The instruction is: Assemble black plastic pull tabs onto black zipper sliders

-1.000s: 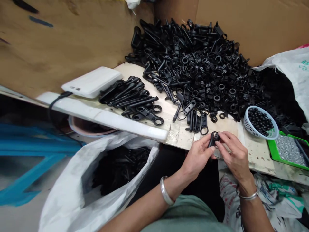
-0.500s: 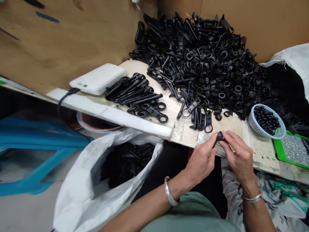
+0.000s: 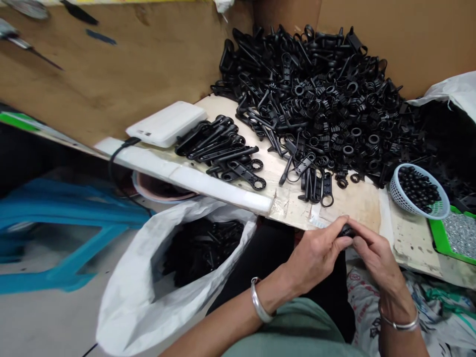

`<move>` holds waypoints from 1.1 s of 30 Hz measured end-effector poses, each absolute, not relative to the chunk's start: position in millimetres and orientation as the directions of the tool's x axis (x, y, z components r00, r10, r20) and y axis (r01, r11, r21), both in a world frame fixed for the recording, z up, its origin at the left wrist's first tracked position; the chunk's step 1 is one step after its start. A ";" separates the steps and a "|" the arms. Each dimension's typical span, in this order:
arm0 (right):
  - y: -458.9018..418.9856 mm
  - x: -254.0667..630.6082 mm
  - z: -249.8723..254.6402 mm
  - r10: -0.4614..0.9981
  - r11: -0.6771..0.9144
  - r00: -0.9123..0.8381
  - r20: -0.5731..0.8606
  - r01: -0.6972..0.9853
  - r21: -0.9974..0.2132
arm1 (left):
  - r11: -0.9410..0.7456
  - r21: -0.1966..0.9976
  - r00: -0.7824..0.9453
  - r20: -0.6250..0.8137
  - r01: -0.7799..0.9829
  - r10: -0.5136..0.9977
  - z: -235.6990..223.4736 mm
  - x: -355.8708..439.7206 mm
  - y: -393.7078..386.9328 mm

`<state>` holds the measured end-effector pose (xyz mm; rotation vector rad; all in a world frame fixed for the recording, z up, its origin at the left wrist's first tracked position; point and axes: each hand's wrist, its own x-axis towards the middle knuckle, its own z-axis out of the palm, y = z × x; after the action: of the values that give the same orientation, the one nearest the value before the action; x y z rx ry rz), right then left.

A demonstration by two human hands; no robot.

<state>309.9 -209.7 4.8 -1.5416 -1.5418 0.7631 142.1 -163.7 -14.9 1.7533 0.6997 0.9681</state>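
Over the table's front edge, my left hand [image 3: 320,248] and my right hand [image 3: 374,248] meet around a small black plastic part [image 3: 346,231]. Fingers of both hands are closed on it, and most of it is hidden by them. Just beyond lie a few black plastic pieces with ring ends [image 3: 316,184]. Behind them rises a large heap of black plastic parts [image 3: 316,94], arms and toothed rings among them. To the left on the table is a smaller group of black arms [image 3: 219,144].
A white power bank [image 3: 167,124] with a cable lies at the left. At right stand a basket of black balls [image 3: 396,191] and a green tray [image 3: 439,238] of small shiny pieces. Below the table edge are a white sack [image 3: 122,292] and a blue stool [image 3: 74,218].
Both hands have come slightly lower and nearer my body with the black part, and the fingers now cover more of it. The whole view has shifted a little.
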 end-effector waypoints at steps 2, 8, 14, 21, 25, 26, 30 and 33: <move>-210.4 304.4 1.5 0.997 0.018 0.059 0.054 0.492 -0.870 | -0.383 0.924 0.549 0.311 0.017 0.775 -15.7 140.6 -164.5; -190.5 278.4 -4.8 0.991 0.014 0.105 0.077 0.500 -0.866 | -0.574 0.789 0.505 0.412 0.220 0.759 -14.4 121.2 -149.2; -152.9 285.0 -7.4 0.943 0.037 0.169 0.286 0.803 -0.595 | -0.537 0.360 0.230 0.625 0.763 0.746 10.0 57.5 -95.4; -140.4 281.3 -14.5 0.946 0.007 0.081 0.314 0.964 -0.267 | -0.318 0.228 0.192 0.446 0.920 0.874 16.7 12.4 -13.4; -144.2 292.4 -13.7 0.932 0.040 0.097 0.350 0.930 -0.364 | -0.288 0.201 0.207 0.346 0.936 0.915 15.1 1.3 1.8; -146.6 297.2 -12.9 0.927 0.041 0.124 0.354 0.906 -0.422 | -0.286 0.202 0.202 0.354 0.937 0.913 16.5 2.2 -0.8; -160.5 314.5 -8.4 0.900 -0.011 0.274 0.338 0.791 -0.612 | -0.447 0.249 0.266 0.529 0.859 0.806 21.3 33.4 -35.0; -169.3 319.3 -5.0 0.899 0.002 0.303 0.315 0.718 -0.696 | -0.790 0.268 0.554 0.590 0.552 0.587 14.4 81.5 -70.9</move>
<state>319.3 -169.3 -5.0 -1.7595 -1.4623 0.2817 81.5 -70.9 14.4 2.7233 0.9989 1.0645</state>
